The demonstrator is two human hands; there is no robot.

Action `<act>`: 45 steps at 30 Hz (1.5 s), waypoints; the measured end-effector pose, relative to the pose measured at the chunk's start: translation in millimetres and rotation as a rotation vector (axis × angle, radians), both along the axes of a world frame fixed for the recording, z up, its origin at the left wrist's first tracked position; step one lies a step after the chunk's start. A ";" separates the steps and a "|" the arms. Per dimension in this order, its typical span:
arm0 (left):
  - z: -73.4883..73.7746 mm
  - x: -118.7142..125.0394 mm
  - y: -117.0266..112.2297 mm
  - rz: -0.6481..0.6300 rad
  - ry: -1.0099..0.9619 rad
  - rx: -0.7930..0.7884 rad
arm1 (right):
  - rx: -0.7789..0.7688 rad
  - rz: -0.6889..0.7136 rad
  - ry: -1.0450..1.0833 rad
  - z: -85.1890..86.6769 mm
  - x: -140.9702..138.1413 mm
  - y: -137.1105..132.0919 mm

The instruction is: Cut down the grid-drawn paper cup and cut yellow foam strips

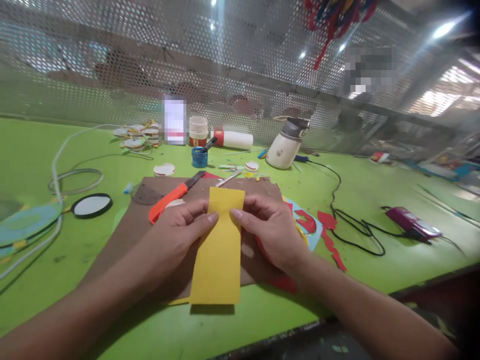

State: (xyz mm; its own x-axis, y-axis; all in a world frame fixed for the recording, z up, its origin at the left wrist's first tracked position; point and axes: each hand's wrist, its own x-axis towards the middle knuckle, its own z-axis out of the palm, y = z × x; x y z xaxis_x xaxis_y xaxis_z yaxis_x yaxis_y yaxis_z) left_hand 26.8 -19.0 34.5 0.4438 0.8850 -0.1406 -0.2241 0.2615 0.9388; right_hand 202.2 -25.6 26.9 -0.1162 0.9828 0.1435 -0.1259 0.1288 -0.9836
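Observation:
A yellow paper strip (221, 250) is held up between my two hands, its lower end toward me. My left hand (187, 220) pinches its left edge near the top, thumb on the front face. On the opposite edge, my right hand (268, 225) pinches it the same way. Beneath lies a brown board (123, 245) on the green table. An orange utility knife (170, 200) rests on the board just beyond my left hand. A slim silver tool (228, 179) lies behind the strip. Red paper scraps (305, 222) are beside my right hand.
At the back stand a blue jar (199, 157), a paper cup (198, 131) and a white bottle (283, 150) before a perforated metal screen (131, 65). A purple device (412, 222) with a black cord lies right. A white cable (56, 170) and black-rimmed disc (92, 205) are left.

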 end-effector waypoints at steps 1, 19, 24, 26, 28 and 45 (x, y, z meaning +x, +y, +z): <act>-0.7 0.0 -0.8 -0.026 -0.038 -0.019 | 0.003 0.000 0.010 0.0 0.2 0.6; -2.7 -3.8 2.5 -0.008 0.094 -0.010 | 0.046 -0.029 -0.104 -3.2 0.0 2.5; 3.0 -1.0 1.0 0.030 0.171 0.033 | -0.004 0.045 -0.087 -0.9 0.5 2.5; 2.4 -0.5 0.7 0.046 0.171 0.040 | -0.021 0.063 -0.076 -0.7 3.0 3.4; -0.1 -0.9 1.3 0.060 0.164 0.046 | -0.024 0.076 -0.060 -0.4 5.7 4.3; -3.0 -2.5 5.2 0.105 0.400 0.262 | -0.147 0.127 -0.095 0.5 4.2 3.0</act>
State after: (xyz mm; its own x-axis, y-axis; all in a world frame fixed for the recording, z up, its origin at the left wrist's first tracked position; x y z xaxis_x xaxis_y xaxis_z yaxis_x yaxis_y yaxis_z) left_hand 24.3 -13.8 31.6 0.3064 0.9507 -0.0489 0.1555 0.0007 0.9878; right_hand 206.4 -22.7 27.5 -0.2467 0.9689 -0.0179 -0.0376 -0.0280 -0.9989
